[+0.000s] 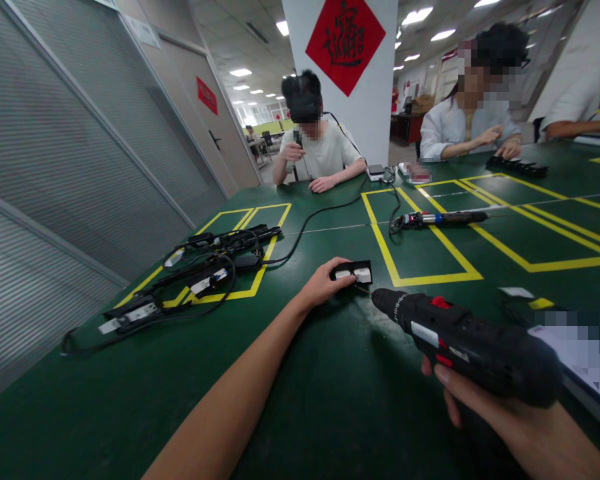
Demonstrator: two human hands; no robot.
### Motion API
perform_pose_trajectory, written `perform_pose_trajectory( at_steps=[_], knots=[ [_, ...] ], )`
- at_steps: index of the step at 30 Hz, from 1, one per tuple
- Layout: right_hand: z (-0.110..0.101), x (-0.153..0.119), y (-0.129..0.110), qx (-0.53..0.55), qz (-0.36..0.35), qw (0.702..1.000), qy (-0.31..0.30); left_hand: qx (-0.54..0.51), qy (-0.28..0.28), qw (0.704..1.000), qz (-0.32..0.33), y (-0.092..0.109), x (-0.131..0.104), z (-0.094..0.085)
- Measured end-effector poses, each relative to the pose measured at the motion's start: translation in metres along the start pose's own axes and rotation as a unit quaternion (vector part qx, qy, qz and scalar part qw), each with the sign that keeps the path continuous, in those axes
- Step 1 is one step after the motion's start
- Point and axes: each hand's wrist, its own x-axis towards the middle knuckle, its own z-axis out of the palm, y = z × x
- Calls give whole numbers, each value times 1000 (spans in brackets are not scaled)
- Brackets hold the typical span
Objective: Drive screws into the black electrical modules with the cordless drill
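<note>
My left hand [324, 285] grips a small black block with white labels [363, 273], holding it on the green table. My right hand [485, 407] is wrapped round the handle of a black cordless drill [460, 337] with red buttons. The drill lies level and points left, and its thin bit reaches toward the near side of the block. Whether the bit's tip touches the block I cannot tell. The lower part of the drill's handle is hidden.
Black power strips with cables [210, 273] lie at left inside yellow tape lines. A screwdriver-like electric tool [440, 218] with a cord lies beyond my hands. Two co-workers [323, 147] sit across the table [300, 373], and another person's arm shows at far right. Papers [575, 347] lie at right.
</note>
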Motion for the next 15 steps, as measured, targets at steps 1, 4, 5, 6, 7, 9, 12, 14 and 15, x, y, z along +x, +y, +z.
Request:
perform_pose_trajectory(
  at_steps=[1, 4, 5, 6, 7, 9, 12, 14, 15],
  knots=[
    [-1, 1, 0, 1, 2, 1000, -7, 0, 0, 1000, 0, 0, 0, 0],
    [-3, 2, -1, 6, 13, 999, -44, 0, -5, 1000, -4, 0, 0, 0],
    [-3, 2, -1, 7, 15, 999, -45, -1, -5, 1000, -4, 0, 0, 0],
    [-3, 1, -2, 8, 14, 999, -38, -1, -4, 1000, -5, 0, 0, 0],
    [-2, 1, -3, 8, 11, 1000, -26, -1, -5, 1000, -6, -1, 1, 0],
    [0, -1, -3, 9, 5, 1000, -2, -1, -4, 1000, -6, -1, 1, 0],
    [2, -3, -2, 16, 13, 1000, 0, -1, -1, 1000, -5, -2, 0, 1],
    [3, -3, 0, 13, 18, 1000, -1, -3, 0, 1000, -5, -2, 0, 1],
    [3, -3, 0, 10, 18, 1000, -2, -5, -1, 1000, -5, -1, 0, 1]
  ],
)
